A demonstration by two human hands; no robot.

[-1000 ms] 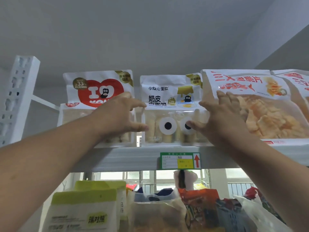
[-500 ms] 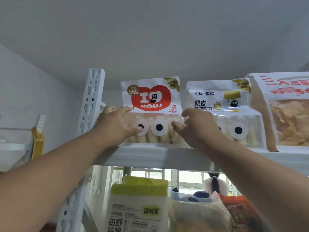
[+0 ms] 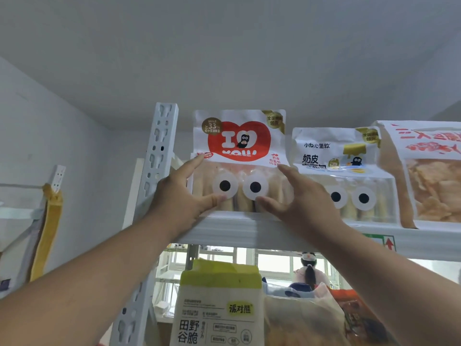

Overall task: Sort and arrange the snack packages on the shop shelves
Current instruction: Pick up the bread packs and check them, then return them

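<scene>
1. Nearest the camera, low in the view, a white paper snack bag with a lime-green top band (image 3: pixel 219 308) stands on the lower shelf, with a crumpled clear plastic bag (image 3: pixel 304 318) just to its right.
2. Above them runs the pale grey metal top shelf edge (image 3: pixel 249 232), fixed to a white perforated upright post (image 3: pixel 159 156) at its left end.
3. The left hand (image 3: pixel 179 198) has its fingers spread wide, its thumb lying across the lower left front of the white snack package with a red heart and two googly eyes (image 3: pixel 239 161) and its index finger on the package's left edge.
4. The right hand (image 3: pixel 301 201) is spread the same way on that package's right side, thumb under the right eye. Whether either hand actually clamps the package cannot be told.
5. The package stands upright at the left end of the top shelf.
6. Just right of it stands a white and yellow googly-eyed snack package (image 3: pixel 341 171), then a clear bag of pale chips with red lettering (image 3: pixel 434 176).
</scene>
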